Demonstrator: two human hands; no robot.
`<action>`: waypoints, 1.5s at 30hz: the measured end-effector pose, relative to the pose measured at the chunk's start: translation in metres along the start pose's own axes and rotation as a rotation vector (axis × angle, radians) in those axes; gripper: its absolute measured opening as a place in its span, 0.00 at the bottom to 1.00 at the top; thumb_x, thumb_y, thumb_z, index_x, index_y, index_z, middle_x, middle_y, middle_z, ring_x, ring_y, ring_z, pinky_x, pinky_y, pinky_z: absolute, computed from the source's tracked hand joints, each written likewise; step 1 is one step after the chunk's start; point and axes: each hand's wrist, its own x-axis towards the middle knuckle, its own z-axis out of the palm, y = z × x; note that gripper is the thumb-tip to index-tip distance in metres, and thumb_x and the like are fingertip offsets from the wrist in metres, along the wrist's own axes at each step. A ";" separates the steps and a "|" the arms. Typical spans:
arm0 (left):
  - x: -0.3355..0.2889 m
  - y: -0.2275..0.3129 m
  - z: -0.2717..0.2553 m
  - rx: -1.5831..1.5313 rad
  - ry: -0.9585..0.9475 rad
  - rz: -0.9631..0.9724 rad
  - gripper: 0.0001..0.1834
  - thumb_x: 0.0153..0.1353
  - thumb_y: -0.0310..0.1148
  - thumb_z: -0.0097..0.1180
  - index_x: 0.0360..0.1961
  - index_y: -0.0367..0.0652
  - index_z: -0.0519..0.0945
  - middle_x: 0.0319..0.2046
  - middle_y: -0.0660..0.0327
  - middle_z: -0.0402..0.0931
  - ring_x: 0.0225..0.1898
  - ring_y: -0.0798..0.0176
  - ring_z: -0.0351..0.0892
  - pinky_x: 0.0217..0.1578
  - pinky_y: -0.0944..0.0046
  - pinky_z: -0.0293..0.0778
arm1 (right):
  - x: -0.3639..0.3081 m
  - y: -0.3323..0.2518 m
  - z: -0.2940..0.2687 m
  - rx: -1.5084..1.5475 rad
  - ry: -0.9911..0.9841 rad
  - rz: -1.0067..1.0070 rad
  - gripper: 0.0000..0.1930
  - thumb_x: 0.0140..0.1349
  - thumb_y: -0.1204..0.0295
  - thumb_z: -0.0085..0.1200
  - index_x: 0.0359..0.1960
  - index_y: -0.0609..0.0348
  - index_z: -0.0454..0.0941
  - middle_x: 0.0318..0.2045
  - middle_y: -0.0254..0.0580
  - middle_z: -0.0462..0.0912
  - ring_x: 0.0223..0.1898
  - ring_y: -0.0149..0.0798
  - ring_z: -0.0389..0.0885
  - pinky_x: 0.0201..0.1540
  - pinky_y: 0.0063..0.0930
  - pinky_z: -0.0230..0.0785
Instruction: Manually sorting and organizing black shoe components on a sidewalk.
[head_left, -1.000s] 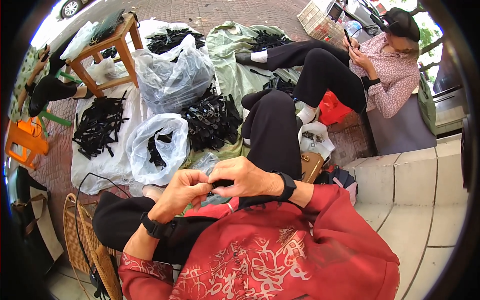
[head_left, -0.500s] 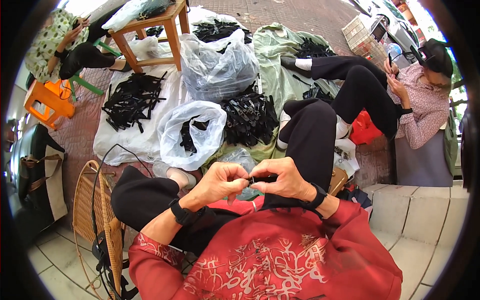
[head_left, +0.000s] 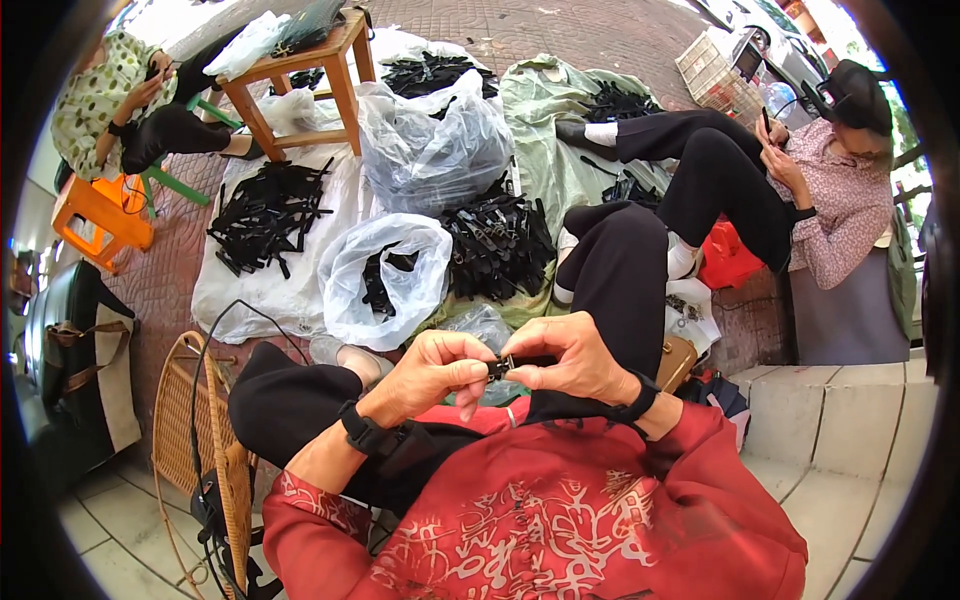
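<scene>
Above my lap I hold a short black strap-like piece (head_left: 507, 367) with a small shiny metal part in its middle. My left hand (head_left: 440, 368) pinches one end of it between thumb and forefinger. At the other end, my right hand (head_left: 572, 358) has its thumb and fingers closed on the dark strip. The fingers hide much of it, so its exact kind is unclear. Beyond my knees lies a heap of black straps with metal fittings (head_left: 500, 245). Left of it, an opened clear plastic bag (head_left: 342, 275) has similar black pieces inside.
More black strips (head_left: 268, 215) lie on a white sheet, beside a large filled plastic bag (head_left: 425, 165) and a wooden stool (head_left: 345, 80). Co-workers sit at right (head_left: 835, 200) and far left (head_left: 100, 90), hands raised. A wicker chair (head_left: 190, 420) stands at my left, a tiled step (head_left: 850, 425) at right.
My fingertips have drawn slightly apart, and more of the black piece and its metal part shows between them. Both hands keep their grip. The whole view has shifted a little.
</scene>
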 end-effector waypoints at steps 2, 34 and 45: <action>0.001 0.004 0.000 0.061 -0.009 -0.002 0.07 0.56 0.27 0.48 0.34 0.33 0.73 0.17 0.62 0.70 0.17 0.71 0.69 0.19 0.69 0.72 | 0.004 -0.006 -0.003 -0.244 -0.006 -0.203 0.10 0.42 0.78 0.59 0.29 0.66 0.76 0.26 0.41 0.78 0.27 0.30 0.77 0.30 0.19 0.69; -0.001 -0.002 -0.004 0.429 0.200 -0.157 0.04 0.52 0.26 0.49 0.26 0.35 0.72 0.19 0.60 0.74 0.18 0.71 0.72 0.20 0.73 0.68 | 0.006 0.028 0.013 -0.534 -0.119 -0.504 0.08 0.46 0.74 0.51 0.28 0.61 0.69 0.24 0.43 0.69 0.25 0.45 0.72 0.27 0.31 0.66; 0.006 -0.003 0.016 0.454 0.141 0.008 0.04 0.53 0.26 0.47 0.28 0.36 0.72 0.18 0.61 0.72 0.18 0.71 0.70 0.20 0.73 0.67 | 0.004 0.022 -0.008 0.181 -0.236 0.285 0.08 0.53 0.73 0.51 0.29 0.68 0.72 0.19 0.35 0.74 0.19 0.22 0.68 0.21 0.17 0.61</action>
